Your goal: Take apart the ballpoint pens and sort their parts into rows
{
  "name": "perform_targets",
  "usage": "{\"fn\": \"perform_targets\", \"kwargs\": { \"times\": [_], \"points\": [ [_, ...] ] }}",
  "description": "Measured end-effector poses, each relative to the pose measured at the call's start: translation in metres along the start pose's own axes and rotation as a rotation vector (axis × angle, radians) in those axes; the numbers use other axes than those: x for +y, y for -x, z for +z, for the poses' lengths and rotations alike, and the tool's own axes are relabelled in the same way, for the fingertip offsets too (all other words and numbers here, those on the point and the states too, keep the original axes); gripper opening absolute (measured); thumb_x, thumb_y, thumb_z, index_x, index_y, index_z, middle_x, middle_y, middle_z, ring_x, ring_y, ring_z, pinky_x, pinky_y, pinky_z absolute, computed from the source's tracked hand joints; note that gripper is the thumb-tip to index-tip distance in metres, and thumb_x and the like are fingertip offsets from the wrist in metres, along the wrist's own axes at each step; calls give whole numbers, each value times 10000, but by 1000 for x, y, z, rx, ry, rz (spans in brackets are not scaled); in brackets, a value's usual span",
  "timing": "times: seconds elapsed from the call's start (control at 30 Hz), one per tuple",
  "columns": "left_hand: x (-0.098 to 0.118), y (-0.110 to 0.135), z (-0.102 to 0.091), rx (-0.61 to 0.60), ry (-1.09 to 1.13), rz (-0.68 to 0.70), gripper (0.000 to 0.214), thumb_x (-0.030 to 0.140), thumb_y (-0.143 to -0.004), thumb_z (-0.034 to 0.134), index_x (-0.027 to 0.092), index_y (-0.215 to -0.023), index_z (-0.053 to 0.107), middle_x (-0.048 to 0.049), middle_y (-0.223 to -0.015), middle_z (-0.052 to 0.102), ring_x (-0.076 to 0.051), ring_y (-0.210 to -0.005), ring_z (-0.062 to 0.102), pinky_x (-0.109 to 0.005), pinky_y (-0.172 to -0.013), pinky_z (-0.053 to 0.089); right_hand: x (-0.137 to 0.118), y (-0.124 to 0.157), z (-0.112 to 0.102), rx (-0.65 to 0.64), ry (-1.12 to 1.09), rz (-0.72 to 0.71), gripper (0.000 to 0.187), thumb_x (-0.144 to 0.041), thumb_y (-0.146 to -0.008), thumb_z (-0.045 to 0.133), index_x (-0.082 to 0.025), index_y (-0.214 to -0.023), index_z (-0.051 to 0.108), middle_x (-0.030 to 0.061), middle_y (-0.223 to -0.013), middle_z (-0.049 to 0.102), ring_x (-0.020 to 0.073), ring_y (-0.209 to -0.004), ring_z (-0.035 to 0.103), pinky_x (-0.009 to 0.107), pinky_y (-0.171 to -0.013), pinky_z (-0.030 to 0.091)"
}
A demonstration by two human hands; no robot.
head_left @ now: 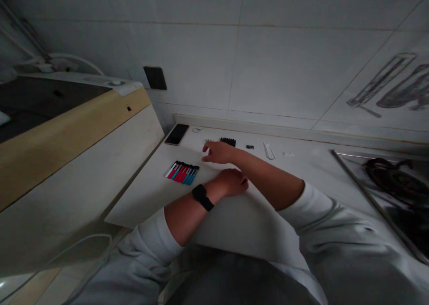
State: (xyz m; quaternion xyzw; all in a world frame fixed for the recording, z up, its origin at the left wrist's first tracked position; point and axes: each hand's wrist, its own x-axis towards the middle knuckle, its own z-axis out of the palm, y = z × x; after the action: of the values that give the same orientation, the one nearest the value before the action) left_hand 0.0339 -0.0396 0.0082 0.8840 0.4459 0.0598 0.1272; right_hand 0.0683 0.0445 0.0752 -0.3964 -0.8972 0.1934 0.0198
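Observation:
My left hand (233, 183), below a black wristwatch, rests low over the white countertop (231, 224) with its fingers curled in. What it may hold is hidden. Crossing in front of it, my right hand (217, 153) has its thumb and fingers apart, pointing left, with nothing seen between them. Just beyond the right fingers lie small thin metallic pieces (209, 140). A row of small black pieces (228, 141) sits behind that hand. Left of both hands is a side-by-side row of slim pens (182, 172), red, blue and white with black ends.
A dark phone (177, 134) lies at the counter's back left, near a small pale ring (197, 129). To the right are a small dark piece (250, 146) and white sticks (269, 150). A gas stove (385, 184) stands far right. A tall cabinet (100, 148) borders the left.

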Motion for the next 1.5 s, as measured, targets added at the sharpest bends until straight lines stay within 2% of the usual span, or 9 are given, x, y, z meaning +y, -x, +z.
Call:
{"fn": "perform_targets", "kwargs": {
  "times": [0.1,0.2,0.33,0.43,0.67,0.8,0.97,1.07,1.5],
  "points": [
    [0,0,-5,78,-4,28,250,336,-972,506,219,-1069,705,-90,-955,760,-262,-880,706,-337,-739,498,50,44,-26,235,-145,55,260,-373,-946,653,-191,-1128,692,58,-947,761,162,-816,677,255,-734,463],
    [-5,0,-4,100,13,32,197,309,-952,532,227,-996,706,-77,-904,754,-246,-809,691,-318,-674,449,112,102,-35,348,-256,165,207,-369,-939,616,-199,-1022,700,35,-826,735,145,-713,643,247,-659,445],
    [-11,-4,2,111,47,2,198,344,-968,532,234,-945,695,-53,-829,729,-214,-721,649,-297,-622,376,174,171,-17,385,-236,339,202,-373,-914,612,-212,-989,707,17,-765,711,148,-669,617,259,-638,436],
    [-14,-6,3,129,59,-1,185,332,-976,526,237,-946,683,-31,-797,707,-187,-691,615,-284,-604,323,190,196,5,328,-165,392,195,-352,-896,643,-215,-1014,713,25,-847,734,154,-729,638,257,-676,443],
    [-15,-4,-3,88,117,-15,210,347,-981,512,223,-901,661,-4,-732,660,-152,-608,535,-284,-578,268,188,198,23,268,32,389,120,-241,-869,667,-214,-949,752,38,-898,755,165,-782,645,249,-703,426],
    [-14,-4,-5,71,139,-30,199,333,-973,513,218,-895,655,0,-738,657,-145,-615,534,-280,-581,269,218,211,15,266,64,453,147,-235,-866,670,-225,-973,770,33,-916,770,174,-805,663,251,-722,435],
    [-14,-4,-5,72,141,-19,189,335,-971,516,219,-903,649,8,-732,649,-140,-611,526,-278,-580,268,269,224,8,428,159,691,218,-257,-904,632,-216,-1053,786,73,-1027,785,211,-935,691,273,-811,468],
    [-15,-4,-4,82,146,-8,190,335,-970,517,220,-899,650,10,-724,647,-137,-605,525,-277,-576,270,287,218,9,527,172,734,254,-252,-923,603,-208,-1092,789,94,-1097,776,220,-1015,687,287,-890,478],
    [-14,-4,-6,102,150,-18,183,329,-962,538,222,-909,676,8,-728,662,-139,-609,545,-268,-578,300,303,209,16,724,-58,677,322,-211,-882,605,-192,-1161,765,95,-1095,778,216,-982,690,331,-924,500]
  ]
}}
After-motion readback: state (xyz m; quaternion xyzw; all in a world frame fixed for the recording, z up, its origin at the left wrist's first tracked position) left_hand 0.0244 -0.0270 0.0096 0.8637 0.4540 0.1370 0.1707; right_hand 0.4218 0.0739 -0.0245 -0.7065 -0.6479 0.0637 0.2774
